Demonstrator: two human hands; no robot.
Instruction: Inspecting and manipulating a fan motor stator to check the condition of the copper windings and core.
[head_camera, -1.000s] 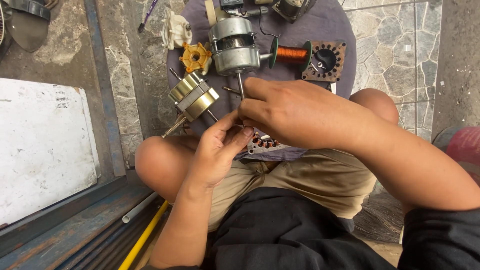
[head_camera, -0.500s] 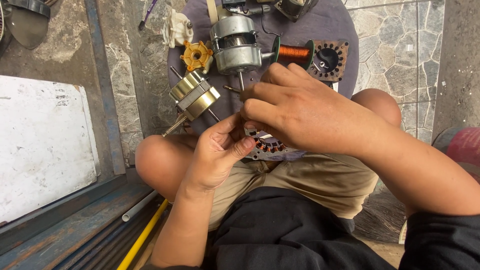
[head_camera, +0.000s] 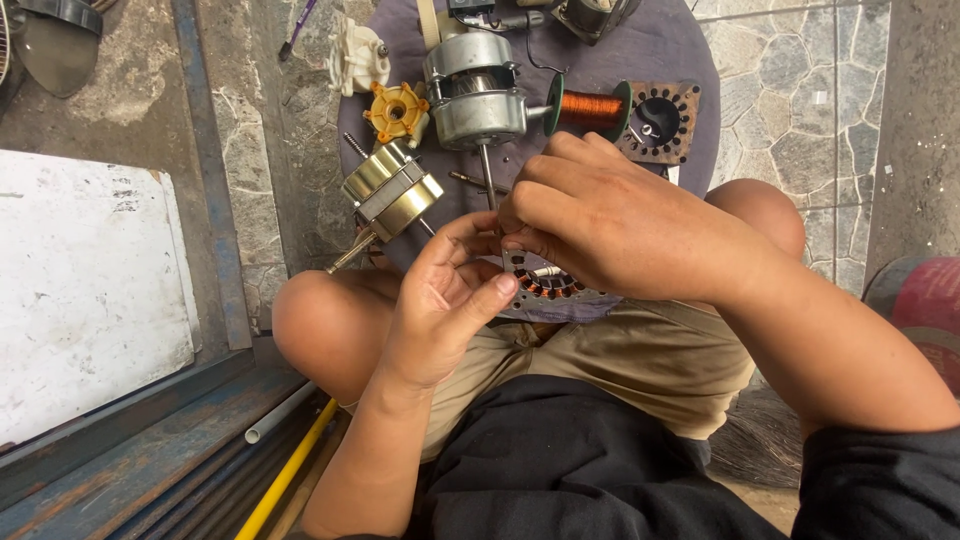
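Your right hand has slid further over the motor stator on your lap, its fingers pinching at the windings while your left hand grips the rim to steady it.

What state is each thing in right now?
Stator: held in both hands, windings showing.
Left hand: gripping the stator's edge.
Right hand: fingers pressed on its top.
Motor: lying on the cloth, shaft bare.
Wire spool: on its side, wound full.
Rotor: out, lying tilted.
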